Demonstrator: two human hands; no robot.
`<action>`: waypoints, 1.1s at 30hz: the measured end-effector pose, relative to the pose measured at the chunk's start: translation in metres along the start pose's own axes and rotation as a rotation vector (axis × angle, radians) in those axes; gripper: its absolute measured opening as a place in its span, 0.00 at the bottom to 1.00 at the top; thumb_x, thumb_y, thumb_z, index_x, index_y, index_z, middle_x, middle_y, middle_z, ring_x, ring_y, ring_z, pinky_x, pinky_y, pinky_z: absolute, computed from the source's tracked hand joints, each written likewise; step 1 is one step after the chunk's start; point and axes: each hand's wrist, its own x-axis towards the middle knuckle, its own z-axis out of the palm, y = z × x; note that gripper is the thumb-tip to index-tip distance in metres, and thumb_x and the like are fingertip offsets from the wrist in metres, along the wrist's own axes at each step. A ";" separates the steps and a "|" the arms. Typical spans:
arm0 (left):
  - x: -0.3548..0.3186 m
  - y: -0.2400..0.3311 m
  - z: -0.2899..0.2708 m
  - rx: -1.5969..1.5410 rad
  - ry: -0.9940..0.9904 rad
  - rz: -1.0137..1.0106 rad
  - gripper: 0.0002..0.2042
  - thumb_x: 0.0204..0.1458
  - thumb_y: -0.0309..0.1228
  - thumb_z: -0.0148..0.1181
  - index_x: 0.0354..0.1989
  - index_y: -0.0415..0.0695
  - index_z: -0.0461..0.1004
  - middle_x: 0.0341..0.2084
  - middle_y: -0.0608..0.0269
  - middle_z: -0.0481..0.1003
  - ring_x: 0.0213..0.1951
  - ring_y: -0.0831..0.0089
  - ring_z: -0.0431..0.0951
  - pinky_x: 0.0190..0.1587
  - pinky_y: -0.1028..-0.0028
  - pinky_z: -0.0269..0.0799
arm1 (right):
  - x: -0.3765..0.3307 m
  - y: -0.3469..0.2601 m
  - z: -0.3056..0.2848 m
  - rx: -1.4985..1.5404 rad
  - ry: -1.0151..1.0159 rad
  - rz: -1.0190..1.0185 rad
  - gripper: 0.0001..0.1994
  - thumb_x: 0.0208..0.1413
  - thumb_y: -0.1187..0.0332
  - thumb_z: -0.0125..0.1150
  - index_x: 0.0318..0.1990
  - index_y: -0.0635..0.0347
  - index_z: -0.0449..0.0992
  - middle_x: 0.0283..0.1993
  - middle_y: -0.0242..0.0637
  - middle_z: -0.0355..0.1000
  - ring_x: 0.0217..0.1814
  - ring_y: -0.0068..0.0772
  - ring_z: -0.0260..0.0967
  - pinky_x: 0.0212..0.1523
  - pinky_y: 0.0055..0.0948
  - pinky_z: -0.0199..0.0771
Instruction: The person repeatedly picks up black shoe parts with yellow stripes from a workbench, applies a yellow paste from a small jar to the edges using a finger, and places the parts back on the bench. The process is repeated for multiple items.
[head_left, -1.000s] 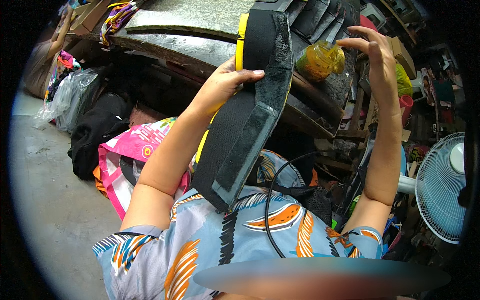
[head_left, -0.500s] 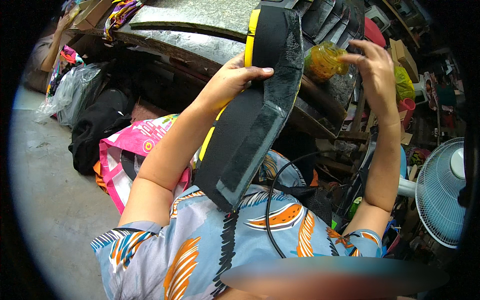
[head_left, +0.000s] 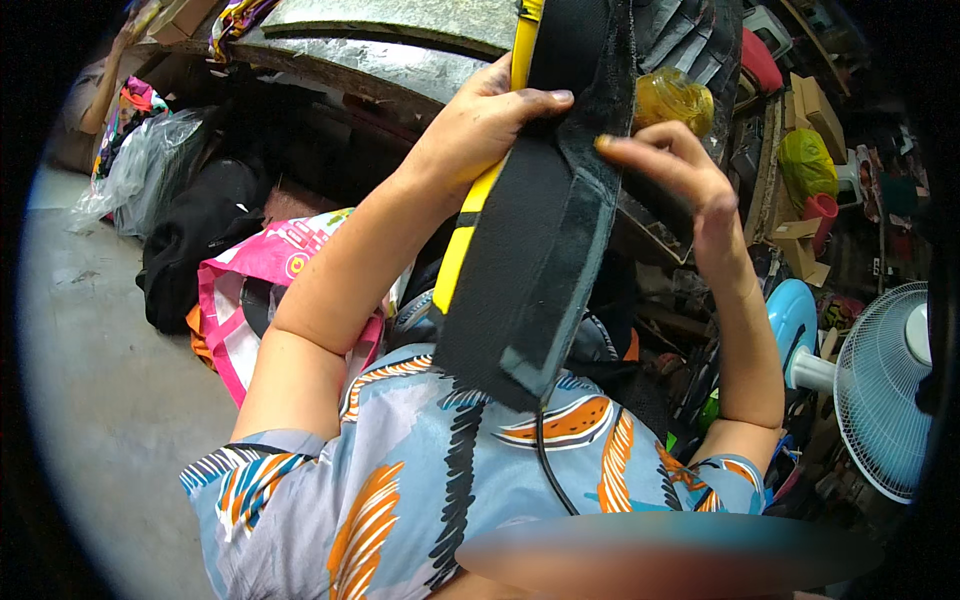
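My left hand (head_left: 480, 128) grips a long black fabric panel (head_left: 515, 245) by its yellow edge, thumb on top of the black face. The panel hangs at a slant in front of my chest, with a smoother dark strip along its right side. My right hand (head_left: 685, 172) holds nothing. Its index finger stretches toward the panel's right edge, with a yellow smear on the fingertip; whether it touches I cannot tell. Just beyond that hand, a clear jar (head_left: 680, 100) with yellow stuff inside stands on the worktable (head_left: 400, 75).
More black pieces (head_left: 685, 50) lie on the worktable beside the jar. On the floor at left are a pink bag (head_left: 235, 280) and a dark cloth bundle (head_left: 200, 250). A fan (head_left: 885, 390) stands at right. Another person's arm (head_left: 105, 85) shows far left.
My right hand has come away from the jar, moving left and down to the panel's edge. The panel and my left hand have shifted slightly right and up.
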 end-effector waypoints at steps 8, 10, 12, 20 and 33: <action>-0.001 0.001 0.006 0.123 -0.031 0.057 0.14 0.56 0.29 0.60 0.47 0.35 0.72 0.33 0.61 0.77 0.37 0.77 0.79 0.42 0.79 0.75 | 0.013 0.006 -0.012 -0.234 0.172 -0.169 0.45 0.60 0.30 0.18 0.53 0.54 0.79 0.43 0.45 0.71 0.42 0.42 0.68 0.43 0.34 0.64; -0.003 0.002 0.006 0.088 0.018 0.044 0.14 0.56 0.30 0.60 0.47 0.35 0.72 0.34 0.60 0.77 0.37 0.76 0.79 0.42 0.79 0.75 | 0.010 0.010 -0.005 -0.295 0.122 -0.174 0.43 0.61 0.31 0.19 0.53 0.51 0.79 0.44 0.45 0.71 0.44 0.44 0.68 0.44 0.35 0.64; -0.004 0.002 0.006 0.075 0.078 0.051 0.14 0.56 0.30 0.60 0.47 0.36 0.72 0.35 0.60 0.77 0.37 0.75 0.79 0.43 0.79 0.75 | 0.005 0.010 -0.002 -0.276 0.024 -0.194 0.42 0.62 0.33 0.21 0.54 0.53 0.79 0.44 0.43 0.71 0.45 0.43 0.68 0.46 0.35 0.65; -0.004 0.003 0.004 -0.321 0.126 -0.085 0.14 0.58 0.37 0.60 0.45 0.40 0.71 0.36 0.58 0.76 0.36 0.74 0.81 0.38 0.74 0.80 | 0.003 -0.019 0.026 0.765 0.158 0.296 0.16 0.56 0.74 0.64 0.53 0.62 0.77 0.43 0.31 0.74 0.38 0.15 0.72 0.36 0.12 0.75; -0.036 0.005 0.017 -0.305 0.113 0.020 0.16 0.58 0.26 0.59 0.53 0.36 0.67 0.38 0.55 0.78 0.35 0.72 0.82 0.38 0.75 0.81 | 0.029 -0.004 0.008 -0.258 0.245 -0.136 0.26 0.62 0.49 0.52 0.55 0.63 0.75 0.36 0.41 0.69 0.36 0.34 0.69 0.38 0.27 0.69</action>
